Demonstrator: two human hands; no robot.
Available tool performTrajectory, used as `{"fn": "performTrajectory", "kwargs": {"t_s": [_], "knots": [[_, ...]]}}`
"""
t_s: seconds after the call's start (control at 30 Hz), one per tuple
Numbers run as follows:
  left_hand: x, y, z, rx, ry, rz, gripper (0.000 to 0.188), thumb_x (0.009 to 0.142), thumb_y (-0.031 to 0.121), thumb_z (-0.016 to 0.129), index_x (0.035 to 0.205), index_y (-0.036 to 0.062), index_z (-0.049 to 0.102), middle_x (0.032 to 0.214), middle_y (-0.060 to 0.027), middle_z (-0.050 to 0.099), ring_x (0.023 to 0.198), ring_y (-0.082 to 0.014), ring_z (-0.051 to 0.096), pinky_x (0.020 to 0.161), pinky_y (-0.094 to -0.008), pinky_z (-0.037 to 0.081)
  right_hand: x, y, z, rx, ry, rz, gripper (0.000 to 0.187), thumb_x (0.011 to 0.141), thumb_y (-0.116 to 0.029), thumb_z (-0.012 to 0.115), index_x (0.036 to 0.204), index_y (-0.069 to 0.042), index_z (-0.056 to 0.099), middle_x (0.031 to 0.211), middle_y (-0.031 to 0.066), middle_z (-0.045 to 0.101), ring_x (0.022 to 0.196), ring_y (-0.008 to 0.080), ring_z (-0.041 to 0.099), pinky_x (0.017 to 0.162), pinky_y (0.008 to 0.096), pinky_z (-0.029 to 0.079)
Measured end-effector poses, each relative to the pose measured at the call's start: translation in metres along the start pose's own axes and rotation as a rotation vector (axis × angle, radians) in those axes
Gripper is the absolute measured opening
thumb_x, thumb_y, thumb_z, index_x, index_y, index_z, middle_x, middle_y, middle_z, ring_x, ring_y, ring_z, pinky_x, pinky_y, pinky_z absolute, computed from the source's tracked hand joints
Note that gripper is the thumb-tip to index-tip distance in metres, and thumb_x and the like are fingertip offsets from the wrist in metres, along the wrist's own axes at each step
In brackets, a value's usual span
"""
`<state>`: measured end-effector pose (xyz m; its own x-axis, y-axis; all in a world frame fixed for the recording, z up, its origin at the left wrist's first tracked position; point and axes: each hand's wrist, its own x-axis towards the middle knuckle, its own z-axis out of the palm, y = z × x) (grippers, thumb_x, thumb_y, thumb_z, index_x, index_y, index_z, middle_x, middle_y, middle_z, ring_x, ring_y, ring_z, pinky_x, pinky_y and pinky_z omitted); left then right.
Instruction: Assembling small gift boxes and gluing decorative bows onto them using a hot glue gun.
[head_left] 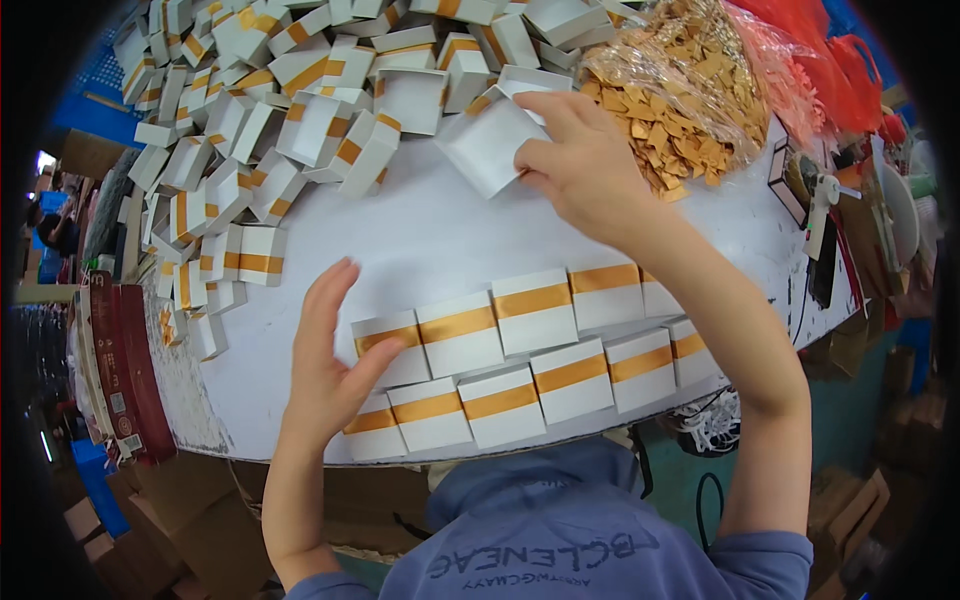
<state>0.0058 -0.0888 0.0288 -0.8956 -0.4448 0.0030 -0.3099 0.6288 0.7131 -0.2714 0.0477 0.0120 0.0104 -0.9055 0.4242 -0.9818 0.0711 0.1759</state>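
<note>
At the far middle of the table, my right hand has its fingers and thumb around the right edge of a white box lid, hollow side up. My left hand is open, fingers spread, beside the left end of two rows of white lids with gold ribbon bands, lying top side up. Its thumb reaches over the leftmost lid of the farther row. Part of that row's right end is hidden by my right forearm.
A large heap of white lids with gold ribbon covers the far left. Gold ribbon bows in clear plastic lie far right, near a red plastic bag. A small white device stands on the right edge; cardboard lies below left.
</note>
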Motion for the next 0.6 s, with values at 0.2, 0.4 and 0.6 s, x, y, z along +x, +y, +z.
{"fn": "performTrajectory", "kwargs": {"t_s": [0.2, 0.4, 0.6], "knots": [[0.05, 0.016, 0.031, -0.048, 0.242, 0.281, 0.113, 0.055, 0.029, 0.085, 0.139, 0.0036, 0.013, 0.139, -0.0187, 0.02, 0.126, -0.0337, 0.03, 0.099, -0.0464, 0.033, 0.001, -0.041, -0.019, 2.147, -0.282, 0.93, 0.03, 0.096, -0.029, 0.041, 0.109, -0.004, 0.052, 0.104, 0.0059, 0.058, 0.091, 0.0155, 0.059, 0.079, 0.028, 0.046], [0.05, 0.024, 0.028, -0.388, 0.183, 0.011, 0.1, 0.063, 0.033, 0.08, 0.136, 0.0, 0.019, 0.132, -0.0197, 0.031, 0.118, -0.0308, 0.039, 0.093, -0.0389, 0.039, 0.003, -0.081, -0.028, 1.977, -0.232, 0.677, 0.024, 0.095, -0.021, 0.042, 0.106, -0.001, 0.051, 0.099, 0.0042, 0.058, 0.091, 0.0173, 0.057, 0.08, 0.0297, 0.045], [0.026, 0.025, -0.026, -0.358, -0.034, 0.034, 0.073, 0.067, 0.016, 0.075, 0.128, 0.0021, 0.037, 0.118, -0.0144, 0.049, 0.107, -0.0271, 0.049, 0.093, -0.0338, 0.039, 0.001, -0.088, -0.052, 1.328, -0.23, 0.245, 0.03, 0.086, -0.009, 0.053, 0.115, -0.005, 0.049, 0.113, 0.017, 0.053, 0.098, 0.0282, 0.054, 0.083, 0.034, 0.044]]}}
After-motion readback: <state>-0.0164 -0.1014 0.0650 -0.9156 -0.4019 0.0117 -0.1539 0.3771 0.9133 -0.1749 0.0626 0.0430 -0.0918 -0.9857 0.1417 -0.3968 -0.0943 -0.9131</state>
